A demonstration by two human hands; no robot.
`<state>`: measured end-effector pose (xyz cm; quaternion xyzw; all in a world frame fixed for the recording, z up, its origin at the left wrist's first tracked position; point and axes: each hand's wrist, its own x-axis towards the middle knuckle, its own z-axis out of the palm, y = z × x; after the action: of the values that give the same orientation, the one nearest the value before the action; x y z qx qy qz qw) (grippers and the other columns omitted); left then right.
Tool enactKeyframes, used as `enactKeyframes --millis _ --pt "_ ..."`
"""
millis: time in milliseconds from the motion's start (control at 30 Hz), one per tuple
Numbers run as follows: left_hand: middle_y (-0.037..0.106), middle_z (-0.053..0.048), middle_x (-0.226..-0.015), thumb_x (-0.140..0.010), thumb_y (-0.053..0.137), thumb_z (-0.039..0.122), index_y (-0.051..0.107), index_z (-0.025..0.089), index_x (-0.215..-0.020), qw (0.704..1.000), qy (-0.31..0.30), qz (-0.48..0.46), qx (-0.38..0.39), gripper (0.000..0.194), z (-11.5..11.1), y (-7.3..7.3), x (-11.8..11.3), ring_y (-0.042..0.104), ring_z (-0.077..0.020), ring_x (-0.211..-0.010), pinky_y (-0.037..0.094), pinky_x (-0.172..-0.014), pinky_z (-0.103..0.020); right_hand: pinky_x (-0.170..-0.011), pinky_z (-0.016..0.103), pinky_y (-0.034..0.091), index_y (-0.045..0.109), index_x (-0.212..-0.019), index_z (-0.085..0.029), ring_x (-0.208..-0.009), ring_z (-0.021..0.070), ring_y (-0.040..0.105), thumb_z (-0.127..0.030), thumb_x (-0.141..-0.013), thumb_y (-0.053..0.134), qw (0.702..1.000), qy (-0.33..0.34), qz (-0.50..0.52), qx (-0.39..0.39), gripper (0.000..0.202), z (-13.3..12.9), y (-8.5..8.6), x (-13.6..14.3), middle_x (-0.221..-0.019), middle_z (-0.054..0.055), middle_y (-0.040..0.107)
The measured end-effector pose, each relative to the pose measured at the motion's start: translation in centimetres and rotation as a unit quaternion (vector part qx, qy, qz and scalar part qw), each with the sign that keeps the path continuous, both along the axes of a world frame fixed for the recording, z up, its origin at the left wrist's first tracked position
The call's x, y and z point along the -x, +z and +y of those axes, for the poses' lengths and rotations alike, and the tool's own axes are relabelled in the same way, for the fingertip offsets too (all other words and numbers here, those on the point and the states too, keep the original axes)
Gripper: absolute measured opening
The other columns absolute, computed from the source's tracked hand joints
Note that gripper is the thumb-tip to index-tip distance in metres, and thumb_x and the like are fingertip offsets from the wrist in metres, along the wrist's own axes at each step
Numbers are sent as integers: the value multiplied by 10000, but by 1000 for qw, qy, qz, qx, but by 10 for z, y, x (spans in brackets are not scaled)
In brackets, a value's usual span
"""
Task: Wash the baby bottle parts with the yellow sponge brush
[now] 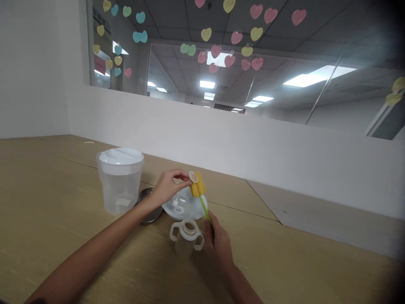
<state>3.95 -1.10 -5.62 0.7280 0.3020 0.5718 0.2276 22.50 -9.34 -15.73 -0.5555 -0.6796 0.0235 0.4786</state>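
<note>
Pinched in my left hand [173, 185] is a small pale ring [193, 177], which meets the yellow sponge head [198, 185] of a brush. My right hand [218, 240] grips the brush by its green handle [205, 207]. Below the sponge, a clear bowl [201, 211] holds a white ring and other small pieces. In front of the bowl, a translucent bottle [185, 242] with two side handles stands upright with its mouth uncovered, just left of my right hand.
A lidded plastic pitcher [122, 185] stands left of the bowl. Between them, partly behind my left forearm, lies a round metal dish [152, 216]. The wooden table [268, 261] meets a white wall [221, 139] below a window with heart-shaped notes.
</note>
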Motion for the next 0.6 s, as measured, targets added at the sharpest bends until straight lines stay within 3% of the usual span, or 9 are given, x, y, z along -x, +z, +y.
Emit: enactKeyframes --millis 167,267,400,467,600 --pt "661 -42 -784 -744 581 361 659 131 -861 993 -86 40 69 270 3 -4 -1 579 -135 -671 463 -614 -229 -585 225 440 575 -1059 -123 -617 155 565 -422 -880 334 999 -10 48 -23 423 -3 1 3 -774 56 646" --pt "648 -46 -793 -788 519 363 660 130 -890 984 -133 93 79 291 0 0 1 566 -127 -669 456 -633 -233 -618 221 450 581 -1052 -139 -690 161 582 -443 -874 350 997 -5 77 -23 422 -4 4 3 -835 53 653" --pt "611 -41 -781 -820 461 374 621 126 -939 960 -194 157 126 318 -4 7 10 565 -108 -602 452 -590 -220 -595 231 448 575 -1076 -126 -623 157 559 -473 -862 357 996 -3 89 1 462 -5 7 4 -775 44 651" --pt "586 -28 -720 -836 419 388 595 135 -926 953 -169 212 137 320 -1 6 19 549 -101 -518 429 -505 -205 -620 239 451 578 -1066 -122 -674 171 566 -487 -854 370 994 3 110 4 471 -4 8 3 -820 59 652" --pt "574 -22 -631 -849 378 302 575 144 -805 920 -22 374 115 256 19 -5 37 487 -86 -385 369 -437 -200 -664 253 445 585 -1035 -127 -775 195 558 -504 -836 402 986 -16 162 -16 464 -2 12 -4 -890 75 634"
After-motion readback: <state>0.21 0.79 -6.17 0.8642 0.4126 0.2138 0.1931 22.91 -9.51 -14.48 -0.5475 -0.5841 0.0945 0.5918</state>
